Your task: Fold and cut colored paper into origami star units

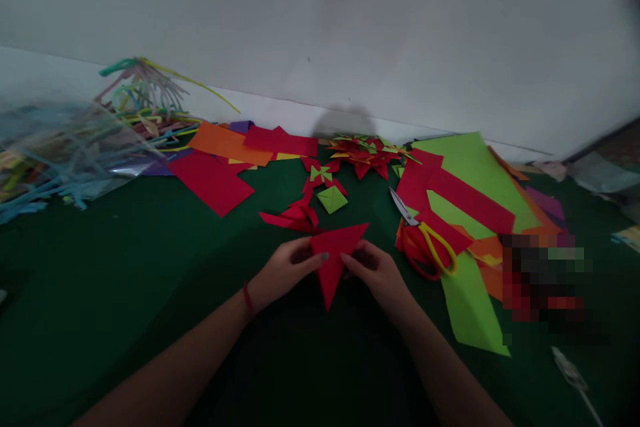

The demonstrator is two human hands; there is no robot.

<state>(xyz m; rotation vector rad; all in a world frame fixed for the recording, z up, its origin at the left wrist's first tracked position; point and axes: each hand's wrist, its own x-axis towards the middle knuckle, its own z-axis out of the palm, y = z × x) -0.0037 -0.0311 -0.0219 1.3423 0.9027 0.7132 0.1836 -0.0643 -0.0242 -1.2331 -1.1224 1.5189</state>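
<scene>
A red sheet of paper folded into a triangle is between my two hands, one point facing down toward me. My left hand pinches its left side, thumb on top. On the right side, my right hand grips the edge with thumb and fingers; some fingertips are hidden behind the paper. Just beyond lie folded red paper pieces, a small green folded square and a red piece with a green bow-like fold. Scissors with yellow and red handles rest open to the right.
Behind sits a pile of folded paper stars. Green paper sheets and red strips spread at right. Red paper and orange paper lie left, near a plastic bag with pipe cleaners. A white cable lies lower right.
</scene>
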